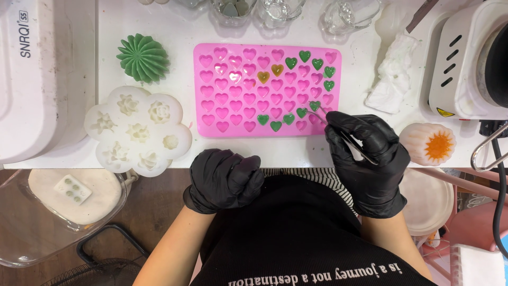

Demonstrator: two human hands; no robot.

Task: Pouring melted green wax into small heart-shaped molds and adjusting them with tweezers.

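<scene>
A pink silicone mould [211,90] with several heart-shaped cavities lies on the white table; some hearts at its right and bottom hold green wax, two hold amber. My right hand [368,159], in a black glove, grips thin metal tweezers [338,130] whose tips touch a green heart [314,106] near the mould's lower right. My left hand [225,177], also gloved in black, rests curled at the table's front edge below the mould, holding nothing.
A white flower-shaped mould [137,130] and a green ridged candle [143,58] lie left of the pink mould. A white melting pot [471,63], crumpled tissue [391,79] and an orange-centred candle [428,144] stand at right. Glass cups [280,10] line the back.
</scene>
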